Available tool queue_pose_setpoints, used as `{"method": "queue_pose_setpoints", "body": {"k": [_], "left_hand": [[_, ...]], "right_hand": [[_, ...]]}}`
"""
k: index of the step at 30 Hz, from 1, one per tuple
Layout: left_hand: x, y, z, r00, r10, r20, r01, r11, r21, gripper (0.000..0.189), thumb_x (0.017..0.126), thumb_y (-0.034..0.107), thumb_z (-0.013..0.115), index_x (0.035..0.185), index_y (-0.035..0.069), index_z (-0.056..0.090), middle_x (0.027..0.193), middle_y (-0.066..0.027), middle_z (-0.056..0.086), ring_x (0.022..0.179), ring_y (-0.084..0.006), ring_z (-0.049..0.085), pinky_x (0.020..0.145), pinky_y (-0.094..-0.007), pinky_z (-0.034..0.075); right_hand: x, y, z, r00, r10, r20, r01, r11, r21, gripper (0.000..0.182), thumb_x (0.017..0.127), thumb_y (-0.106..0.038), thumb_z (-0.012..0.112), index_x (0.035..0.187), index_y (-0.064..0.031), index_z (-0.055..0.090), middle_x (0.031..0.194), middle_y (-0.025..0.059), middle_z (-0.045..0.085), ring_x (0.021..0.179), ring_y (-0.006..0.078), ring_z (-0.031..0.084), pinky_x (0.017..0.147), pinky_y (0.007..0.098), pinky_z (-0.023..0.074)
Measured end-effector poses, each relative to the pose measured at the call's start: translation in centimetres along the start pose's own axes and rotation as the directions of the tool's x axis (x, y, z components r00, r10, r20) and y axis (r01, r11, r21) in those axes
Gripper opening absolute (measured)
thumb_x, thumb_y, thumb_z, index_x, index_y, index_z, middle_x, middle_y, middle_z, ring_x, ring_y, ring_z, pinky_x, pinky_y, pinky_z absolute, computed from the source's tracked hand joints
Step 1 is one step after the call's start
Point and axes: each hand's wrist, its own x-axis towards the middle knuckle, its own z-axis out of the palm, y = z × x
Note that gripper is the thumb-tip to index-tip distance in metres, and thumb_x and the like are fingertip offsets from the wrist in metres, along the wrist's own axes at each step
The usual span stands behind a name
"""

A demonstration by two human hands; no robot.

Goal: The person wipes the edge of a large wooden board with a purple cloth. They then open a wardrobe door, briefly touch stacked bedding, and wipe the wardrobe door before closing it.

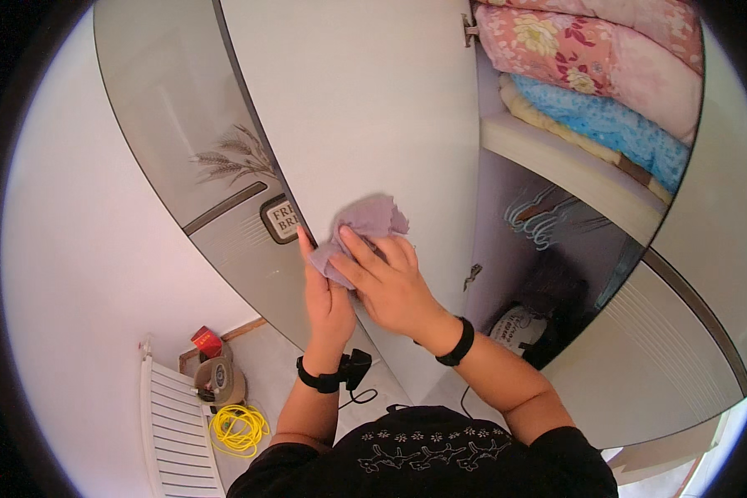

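Observation:
A white wardrobe door (373, 106) stands swung out before me, its inner face towards me. My right hand (401, 289) presses a crumpled mauve cloth (373, 215) against this face, close to the dark-trimmed free edge. Part of the cloth is bunched under the fingers, and its ragged end spreads upward. My left hand (330, 308) grips the door at that same edge, just beside the cloth, with a fingertip showing on the far side. The cloth and the right hand partly cover the left hand's fingers. Both wrists wear black bands.
Folded floral quilts (566, 56) and a blue quilt (604, 118) fill the wardrobe shelf (573, 168). Below hang wire hangers (535, 224) above a dark bag (529, 320). At lower left are a white radiator (177, 429), a bucket (221, 380) and a coiled yellow cable (239, 429).

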Motion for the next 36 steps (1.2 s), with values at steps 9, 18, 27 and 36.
{"method": "queue_pose_setpoints", "body": {"k": [9, 18, 27, 36], "left_hand": [[0.3, -1.5, -0.3, 0.996, -0.020, -0.089, 0.009, 0.992, -0.122, 0.067, 0.105, 0.007, 0.039, 0.160, -0.004, 0.001, 0.170, -0.0192, 0.004, 0.156, -0.0291, 0.012, 0.125, -0.0406, 0.013], [2.1, -3.3, -1.5, 0.981, -0.139, -0.137, 0.092, 0.947, -0.307, 0.082, 0.104, 0.038, 0.051, 0.164, 0.011, 0.003, 0.166, -0.0120, 0.019, 0.150, -0.0258, 0.028, 0.122, -0.0403, 0.024], [2.1, -4.1, -1.7, 0.976, -0.205, -0.066, 0.145, 0.853, -0.502, 0.081, 0.104, 0.054, 0.043, 0.162, 0.008, 0.010, 0.162, -0.0136, 0.027, 0.149, -0.0262, 0.031, 0.121, -0.0416, 0.026], [2.0, -3.5, -0.7, 0.957, -0.239, -0.163, 0.146, 0.886, -0.440, 0.075, 0.108, 0.046, 0.033, 0.163, 0.004, 0.003, 0.166, -0.0150, 0.021, 0.150, -0.0275, 0.028, 0.122, -0.0413, 0.022]], "right_hand": [[9.1, -0.1, 0.7, 0.993, -0.056, -0.102, 0.071, 0.985, 0.160, 0.052, 0.082, -0.006, 0.063, 0.134, -0.0042, 0.061, 0.151, 0.0154, 0.050, 0.121, 0.0348, 0.056, 0.106, 0.0531, 0.0386], [3.7, 2.3, 3.4, 0.986, -0.114, 0.125, 0.085, 0.972, 0.218, 0.052, 0.087, -0.017, 0.057, 0.138, -0.0050, 0.057, 0.153, 0.0120, 0.049, 0.123, 0.0311, 0.055, 0.111, 0.0506, 0.0359], [8.2, 1.3, 3.7, 0.997, -0.038, 0.060, 0.028, 0.986, 0.167, 0.054, 0.087, -0.020, 0.060, 0.140, -0.0101, 0.057, 0.155, 0.0060, 0.048, 0.121, 0.0276, 0.056, 0.111, 0.0565, 0.0348], [10.2, 1.3, 3.2, 0.991, -0.090, 0.099, 0.074, 0.985, 0.158, 0.060, 0.085, -0.017, 0.067, 0.144, -0.0132, 0.054, 0.156, 0.0113, 0.044, 0.124, 0.0370, 0.053, 0.111, 0.0604, 0.0344]]}}
